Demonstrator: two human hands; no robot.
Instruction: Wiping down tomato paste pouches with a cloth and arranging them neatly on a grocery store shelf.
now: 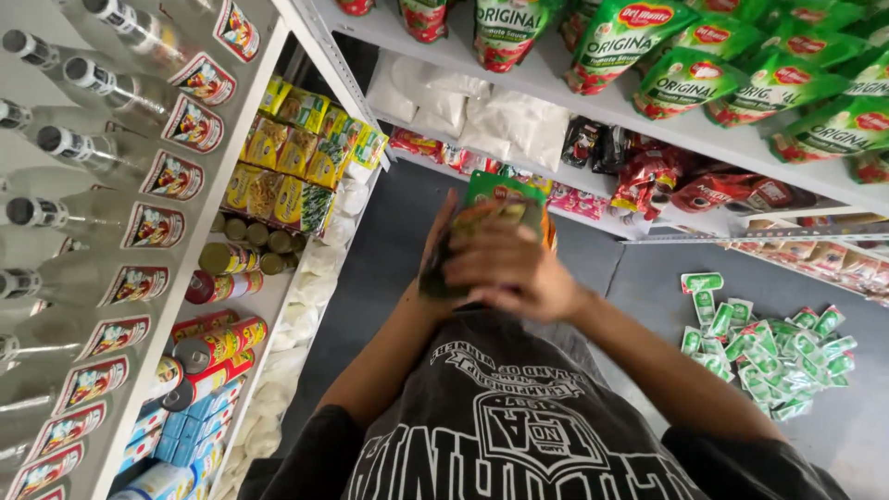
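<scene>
Between shelves, both hands (495, 264) clasp green pouches (500, 199).

Bottles (111, 157) left; sachets (769, 356) on floor (630, 296) right.

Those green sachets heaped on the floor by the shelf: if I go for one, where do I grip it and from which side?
The green sachets lie flat and overlapping on the grey floor, so probably come straight down from above. Pick one at the pile's edge and pinch across its narrow width or a free corner. Both hands, left hand and right hand, currently hold a green pouch.
</scene>
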